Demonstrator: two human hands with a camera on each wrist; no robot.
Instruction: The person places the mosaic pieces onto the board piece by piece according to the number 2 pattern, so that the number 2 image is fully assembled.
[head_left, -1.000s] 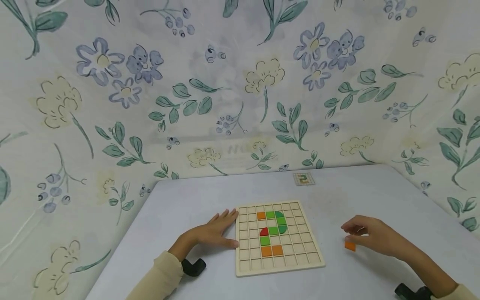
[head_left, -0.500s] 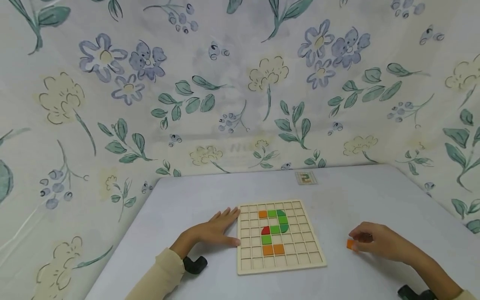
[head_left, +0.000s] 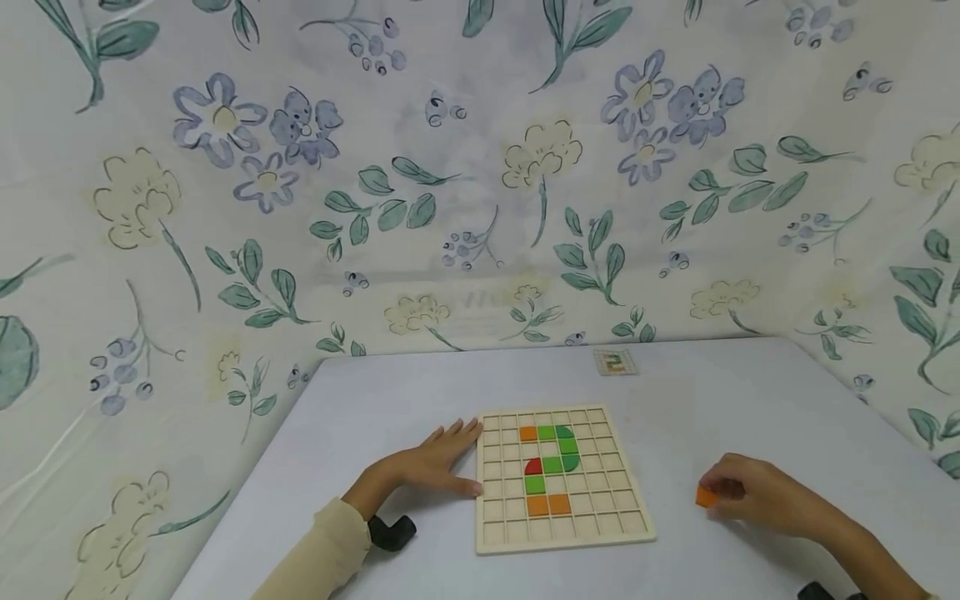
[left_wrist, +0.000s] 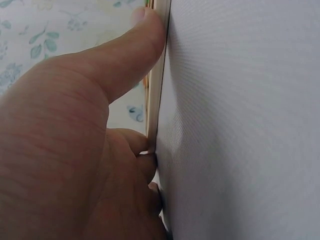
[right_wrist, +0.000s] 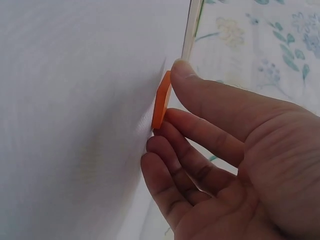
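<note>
A pale wooden grid board (head_left: 600,525) lies on the white table, with orange, green and red tiles set in some of its squares. Along the board's left edge rests my left hand (head_left: 433,467), fingers spread; in the left wrist view its thumb (left_wrist: 131,62) touches the board's side. To the right of the board, my right hand (head_left: 761,497) pinches an orange square tile (head_left: 706,497) between thumb and fingers. The right wrist view shows this orange tile (right_wrist: 161,100) tilted, one edge at or close to the tabletop.
A small pattern card (head_left: 615,362) lies near the table's back edge. Behind the white table (head_left: 420,383) hangs a cloth (head_left: 465,200) printed with flowers and leaves. A black strap piece (head_left: 392,533) sits at the left wrist.
My right hand has come down and closed its thumb and fingers on the orange tile, which now tilts up. My left hand keeps its place at the board.
</note>
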